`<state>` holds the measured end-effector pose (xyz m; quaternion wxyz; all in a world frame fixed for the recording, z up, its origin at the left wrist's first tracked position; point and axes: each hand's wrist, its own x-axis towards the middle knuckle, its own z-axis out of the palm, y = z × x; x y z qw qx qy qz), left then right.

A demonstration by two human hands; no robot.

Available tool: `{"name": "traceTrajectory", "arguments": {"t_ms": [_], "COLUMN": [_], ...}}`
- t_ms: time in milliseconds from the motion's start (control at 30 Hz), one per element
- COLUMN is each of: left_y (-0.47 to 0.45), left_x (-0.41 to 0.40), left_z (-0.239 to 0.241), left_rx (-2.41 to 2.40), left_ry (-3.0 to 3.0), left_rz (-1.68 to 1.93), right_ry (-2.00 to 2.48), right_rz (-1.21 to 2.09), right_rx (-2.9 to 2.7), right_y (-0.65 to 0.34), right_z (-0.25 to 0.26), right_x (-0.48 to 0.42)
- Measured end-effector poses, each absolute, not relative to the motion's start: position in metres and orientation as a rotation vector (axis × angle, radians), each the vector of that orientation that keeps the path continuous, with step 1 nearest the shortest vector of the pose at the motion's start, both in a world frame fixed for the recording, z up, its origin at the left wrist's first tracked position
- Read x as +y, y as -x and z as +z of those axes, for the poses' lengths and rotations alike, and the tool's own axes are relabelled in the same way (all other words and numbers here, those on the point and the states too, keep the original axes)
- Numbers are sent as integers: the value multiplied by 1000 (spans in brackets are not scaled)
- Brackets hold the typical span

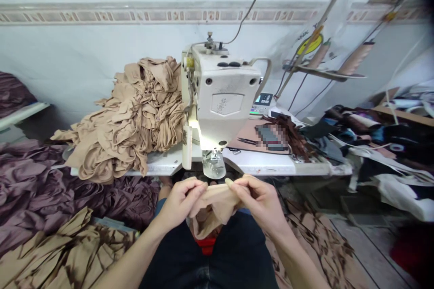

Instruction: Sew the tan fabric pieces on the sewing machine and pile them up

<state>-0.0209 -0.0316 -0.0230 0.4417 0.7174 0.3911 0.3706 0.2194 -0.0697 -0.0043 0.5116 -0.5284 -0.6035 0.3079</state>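
Observation:
A beige fabric piece [217, 207] is stretched between my two hands, just in front of the sewing machine [224, 95]. My left hand [183, 201] pinches one end of its upper edge between thumb and fingers. At the other end, my right hand [259, 198] grips the same edge in a pinch. Below that taut edge the cloth hangs in loose folds over my lap. The machine's needle area, with a clear guard [214, 165], stands a little beyond my fingertips, apart from the cloth.
A tall heap of beige cloth [132, 117] lies left of the machine. Purple cloth [30, 189] and more tan pieces [64, 257] are piled lower left. Tweezers [247, 141] lie on the right tabletop. Thread cones [357, 58] stand on a rack at upper right.

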Motion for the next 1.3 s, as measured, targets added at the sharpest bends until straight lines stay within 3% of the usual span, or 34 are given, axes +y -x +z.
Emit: {"name": "traceTrajectory", "arguments": {"t_ms": [400,667,1167,1300], "left_y": [10,-12,-14,15], "left_x": [-8,12,24,20], "left_z": [-7,-6,-18,-42], "left_rx": [1152,1139,988,1128], "left_ry": [-1529,-1504,-1406,-1488], "left_rz": [928,1185,1190,1169], "right_ry": [1247,1240,1238,1303], "right_rz": [1122,1037,1014,826], "right_rx": [-1088,-1055,-1093,-1036], "right_y": [-227,-237,-245,-242], "right_z": [-23,-22,-32,-56], "right_x": [-34,-17,-2,-24]}}
